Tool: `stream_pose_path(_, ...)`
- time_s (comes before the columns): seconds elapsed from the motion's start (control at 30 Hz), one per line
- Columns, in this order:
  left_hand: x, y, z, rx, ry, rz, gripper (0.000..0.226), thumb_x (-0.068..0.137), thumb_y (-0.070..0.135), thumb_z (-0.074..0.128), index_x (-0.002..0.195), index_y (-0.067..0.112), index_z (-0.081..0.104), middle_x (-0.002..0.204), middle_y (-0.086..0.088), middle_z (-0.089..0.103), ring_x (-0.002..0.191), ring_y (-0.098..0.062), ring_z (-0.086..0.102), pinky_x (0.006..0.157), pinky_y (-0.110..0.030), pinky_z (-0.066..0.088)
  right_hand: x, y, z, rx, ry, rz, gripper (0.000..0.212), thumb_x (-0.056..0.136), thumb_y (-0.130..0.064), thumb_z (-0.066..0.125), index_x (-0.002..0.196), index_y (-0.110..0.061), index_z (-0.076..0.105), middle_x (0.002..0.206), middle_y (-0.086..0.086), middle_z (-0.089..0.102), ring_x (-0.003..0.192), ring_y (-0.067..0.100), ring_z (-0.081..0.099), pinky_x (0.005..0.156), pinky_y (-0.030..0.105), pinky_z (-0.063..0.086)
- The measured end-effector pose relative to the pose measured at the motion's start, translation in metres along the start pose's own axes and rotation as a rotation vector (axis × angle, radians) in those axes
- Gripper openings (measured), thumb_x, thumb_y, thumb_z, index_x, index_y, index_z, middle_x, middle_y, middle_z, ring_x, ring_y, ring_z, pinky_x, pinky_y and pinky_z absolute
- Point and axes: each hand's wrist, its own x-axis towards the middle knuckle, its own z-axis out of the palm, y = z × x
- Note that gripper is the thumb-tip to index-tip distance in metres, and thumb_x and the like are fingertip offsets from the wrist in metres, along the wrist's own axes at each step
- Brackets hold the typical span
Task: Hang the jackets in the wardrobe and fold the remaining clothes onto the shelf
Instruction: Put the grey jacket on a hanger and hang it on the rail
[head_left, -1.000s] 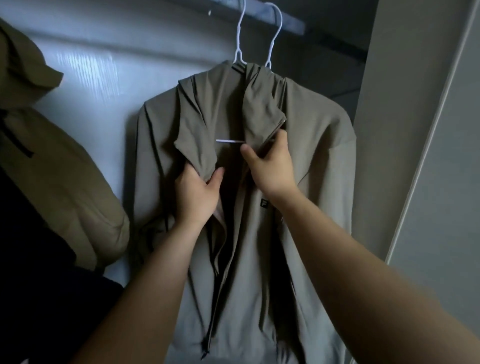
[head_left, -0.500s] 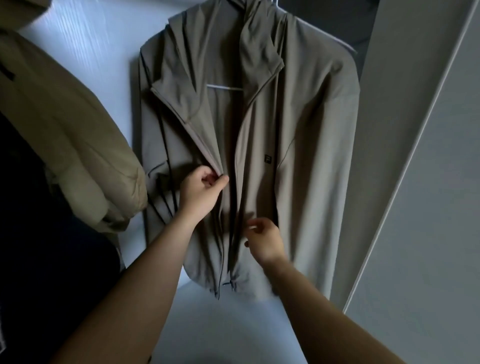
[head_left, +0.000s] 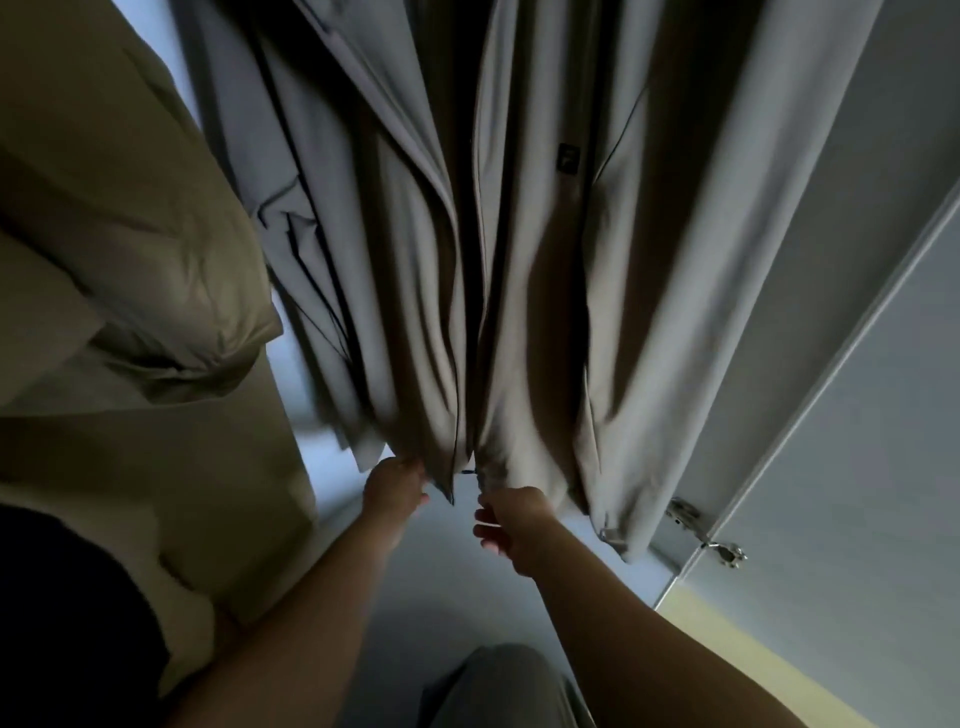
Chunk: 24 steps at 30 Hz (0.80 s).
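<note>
The jacket (head_left: 524, 270) hangs in the wardrobe (head_left: 810, 312); left hand (head_left: 395, 486) and right hand (head_left: 511, 522) each have a closed grip on its bottom hem, flanking the zip (head_left: 470, 364). Next, likely: align the zip ends.

Both arms bare, extended forward. Left hand (head_left: 395, 488) pinches jacket (head_left: 519, 312) hem, fingers curled. Right hand (head_left: 511, 519) just beside it, fingers curled on the opposite hem edge.
</note>
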Motion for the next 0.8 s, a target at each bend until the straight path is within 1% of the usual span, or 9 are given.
stream_pose_path(0.1, 0.004, -0.018, 0.009, -0.085, -0.070, -0.237, 0.011, 0.100, 0.021, 0.060, 0.093, 0.012, 0.063, 0.089, -0.008, 0.066, 0.068, -0.018, 0.061, 0.057, -0.026, 0.044, 0.017, 0.014, 0.005, 0.140, 0.012, 0.111, 0.027, 0.095, -0.008, 0.061, 0.121, 0.001, 0.059, 0.095, 0.014, 0.061, 0.075, 0.024, 0.060, 0.058, 0.031, 0.049)
stream_pose_path(0.17, 0.009, -0.026, 0.013, -0.127, -0.090, -0.320, 0.005, 0.099, 0.014, 0.058, 0.097, 0.011, 0.062, 0.096, -0.010, 0.066, 0.074, -0.020, 0.062, 0.059, -0.026, 0.045, 0.030, 0.021, 0.006, 0.282, 0.011, 0.186, 0.044, 0.089, -0.008, 0.070, 0.130, -0.003, 0.053, 0.110, 0.015, 0.060, 0.095, 0.028, 0.062, 0.074, 0.037, 0.056)
stream_pose_path(0.27, 0.017, -0.032, 0.018, -0.283, -0.131, -0.413, 0.006, 0.091, 0.003, 0.053, 0.090, 0.005, 0.058, 0.078, -0.009, 0.055, 0.061, -0.018, 0.047, 0.057, -0.027, 0.039, 0.048, 0.028, 0.004, 0.526, 0.020, 0.248, 0.068, 0.084, -0.004, 0.075, 0.142, -0.006, 0.040, 0.132, 0.019, 0.049, 0.120, 0.035, 0.054, 0.097, 0.046, 0.051)
stream_pose_path(0.33, 0.022, -0.032, 0.022, -0.429, -0.174, -0.448, 0.012, 0.081, -0.003, 0.047, 0.078, 0.009, 0.047, 0.068, -0.006, 0.044, 0.053, -0.016, 0.033, 0.054, -0.026, 0.031, 0.063, 0.031, 0.001, 0.700, 0.025, 0.224, 0.058, 0.084, 0.002, 0.068, 0.136, -0.010, 0.048, 0.147, 0.013, 0.044, 0.134, 0.032, 0.047, 0.109, 0.048, 0.043)
stream_pose_path(0.4, 0.024, -0.029, 0.025, -0.572, -0.205, -0.466, 0.024, 0.069, -0.006, 0.044, 0.072, 0.015, 0.034, 0.061, -0.002, 0.034, 0.047, -0.014, 0.029, 0.049, -0.024, 0.029, 0.073, 0.034, -0.004, 0.850, -0.012, 0.165, 0.035, 0.087, -0.001, 0.064, 0.120, -0.012, 0.061, 0.149, 0.002, 0.047, 0.139, 0.026, 0.042, 0.115, 0.044, 0.035)
stream_pose_path(0.5, 0.024, -0.027, 0.032, -0.640, -0.281, -0.476, 0.028, 0.066, -0.008, 0.045, 0.072, 0.016, 0.030, 0.059, -0.003, 0.034, 0.049, -0.015, 0.034, 0.051, -0.023, 0.032, 0.086, 0.037, -0.011, 0.917, -0.029, 0.125, 0.025, 0.092, -0.017, 0.058, 0.111, -0.010, 0.073, 0.133, 0.000, 0.065, 0.131, 0.025, 0.050, 0.111, 0.042, 0.034)
stream_pose_path(0.6, 0.020, -0.034, 0.042, -0.624, -0.332, -0.503, 0.014, 0.086, -0.008, 0.052, 0.082, 0.005, 0.052, 0.064, -0.009, 0.053, 0.058, -0.019, 0.052, 0.058, -0.026, 0.046, 0.092, 0.037, -0.021, 0.863, 0.004, 0.094, 0.026, 0.094, -0.019, 0.054, 0.109, -0.009, 0.072, 0.115, 0.007, 0.074, 0.115, 0.026, 0.062, 0.103, 0.039, 0.039)
stream_pose_path(0.7, 0.015, -0.041, 0.052, -0.593, -0.377, -0.464, 0.008, 0.092, -0.002, 0.062, 0.099, -0.001, 0.064, 0.072, -0.011, 0.066, 0.067, -0.018, 0.062, 0.065, -0.028, 0.050, 0.098, 0.040, -0.033, 0.597, 0.115, 0.024, 0.015, 0.097, -0.016, 0.056, 0.103, -0.014, 0.069, 0.086, 0.004, 0.078, 0.089, 0.022, 0.069, 0.080, 0.034, 0.048)
stream_pose_path(0.8, 0.013, -0.052, 0.062, -0.568, -0.397, -0.365, 0.017, 0.094, 0.008, 0.066, 0.109, 0.001, 0.068, 0.087, -0.011, 0.074, 0.075, -0.020, 0.068, 0.070, -0.029, 0.053, 0.103, 0.048, -0.049, 0.336, 0.165, -0.060, 0.011, 0.099, -0.021, 0.054, 0.100, -0.019, 0.064, 0.082, 0.001, 0.077, 0.075, 0.017, 0.071, 0.063, 0.030, 0.044)
